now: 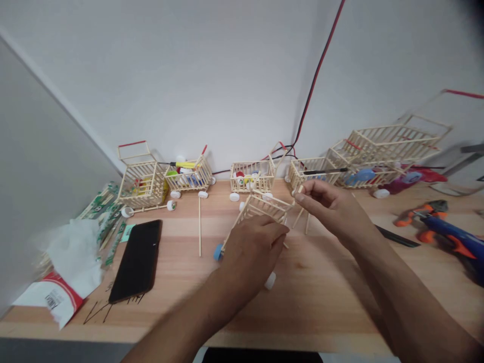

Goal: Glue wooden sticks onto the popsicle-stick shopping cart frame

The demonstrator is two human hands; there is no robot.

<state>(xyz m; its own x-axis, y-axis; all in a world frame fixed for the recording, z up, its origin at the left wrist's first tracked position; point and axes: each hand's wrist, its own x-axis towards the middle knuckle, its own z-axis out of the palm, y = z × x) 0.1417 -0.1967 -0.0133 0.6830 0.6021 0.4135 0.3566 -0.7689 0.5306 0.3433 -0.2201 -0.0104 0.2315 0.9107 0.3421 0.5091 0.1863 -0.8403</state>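
Note:
My left hand (254, 249) is closed over a miniature shopping cart (266, 204) built from thin wooden sticks, hiding much of its basket. A blue bottle-cap wheel (218, 252) and a white wheel (270, 281) stick out around that hand. Just right of the cart, my right hand (333, 206) pinches the end of a small wooden stick (300, 189) between thumb and fingertips. Below those fingers are thin sticks (307, 224); whether they join the pinched piece I cannot tell. A single loose stick (200, 227) lies on the table to the left.
Along the wall stand several stick carts (252, 174) with bottle caps inside. A phone (136, 259), a white plastic bag (75, 252) and packaged sticks (113, 227) lie left. At right are a blue glue gun (454, 237), orange-handled pliers (419, 212) and a black strip (397, 236).

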